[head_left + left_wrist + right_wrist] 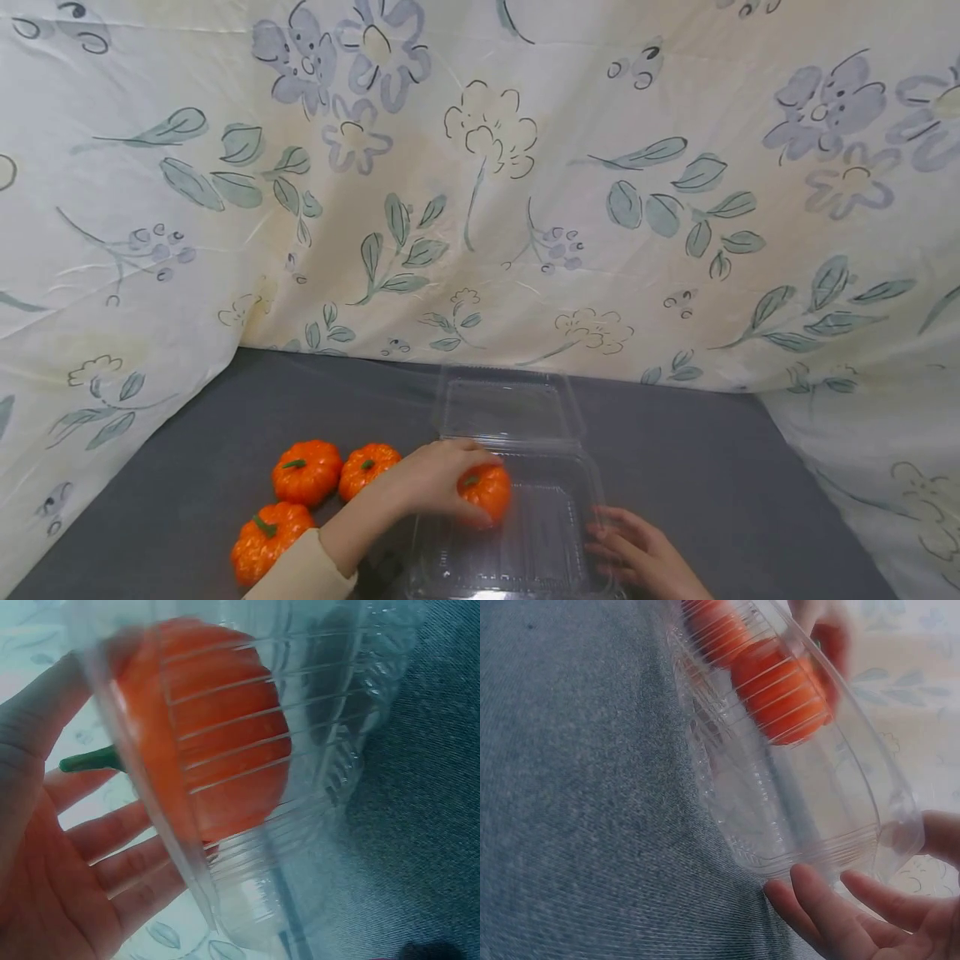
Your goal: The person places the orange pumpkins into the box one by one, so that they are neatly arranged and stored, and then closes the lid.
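My left hand (438,479) grips a small orange pumpkin (489,493) with a green stem, low over the open clear plastic clamshell container (540,533). Through the ribbed container wall, the left wrist view shows this pumpkin (217,735), with the thumb on one side and the fingers spread below. At the container's right side rests my right hand (637,546), its fingertips against the outer wall. In the right wrist view its fingers (817,907) lie loosely along the lower corner, and the thumb is up by the rim.
Left of the container, three more orange pumpkins sit on the dark grey cloth: one at the back (306,472), one beside the left wrist (367,467), and one nearer (266,546). The raised lid (502,408) leans back toward a floral curtain (487,208).
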Motion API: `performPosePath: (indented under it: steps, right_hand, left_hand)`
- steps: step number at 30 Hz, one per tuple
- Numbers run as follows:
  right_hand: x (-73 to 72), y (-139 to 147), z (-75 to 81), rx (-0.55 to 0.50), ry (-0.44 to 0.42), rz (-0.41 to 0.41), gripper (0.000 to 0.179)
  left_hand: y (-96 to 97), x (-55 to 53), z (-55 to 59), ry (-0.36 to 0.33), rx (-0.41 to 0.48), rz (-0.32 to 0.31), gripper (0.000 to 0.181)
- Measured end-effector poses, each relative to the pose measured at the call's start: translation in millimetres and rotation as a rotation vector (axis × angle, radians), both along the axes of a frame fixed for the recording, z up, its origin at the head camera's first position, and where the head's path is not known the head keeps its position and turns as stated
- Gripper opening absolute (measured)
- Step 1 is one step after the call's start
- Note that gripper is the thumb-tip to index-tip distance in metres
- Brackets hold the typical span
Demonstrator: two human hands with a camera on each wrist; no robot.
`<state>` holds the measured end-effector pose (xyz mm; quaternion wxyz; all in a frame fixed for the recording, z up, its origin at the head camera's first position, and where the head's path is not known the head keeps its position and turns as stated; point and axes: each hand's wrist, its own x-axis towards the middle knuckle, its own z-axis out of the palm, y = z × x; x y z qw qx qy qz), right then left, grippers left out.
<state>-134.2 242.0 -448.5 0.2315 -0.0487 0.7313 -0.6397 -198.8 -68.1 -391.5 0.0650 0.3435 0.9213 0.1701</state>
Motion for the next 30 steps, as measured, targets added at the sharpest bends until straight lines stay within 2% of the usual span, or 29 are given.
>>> performPosePath:
  steps: [6,11,14,18,30]
  right_hand:
    - [0.0,0,-1.0,-0.013,0.009,0.012,0.06]
    - [0.3,1,-2.3,-0.023,0.03,0.026,0.06]
    - [-0.7,0,-1.2,-0.007,0.0,0.009,0.062]
    - [-1.8,-1,-0.1,0.012,-0.043,-0.012,0.065]
    - [-3.2,-1,1.1,0.008,-0.028,0.011,0.062]
  left_hand:
    - [-1.1,0.9,-2.1,0.017,-0.004,-0.005,0.062]
    - [-2.0,2.0,-5.9,0.08,-0.025,-0.029,0.063]
    - [-2.8,2.6,-8.9,0.107,-0.032,-0.033,0.062]
    - [-3.8,4.4,-11.7,0.114,-0.021,-0.019,0.06]
    - [-2.4,2.9,-15.3,0.113,-0.014,-0.014,0.057]
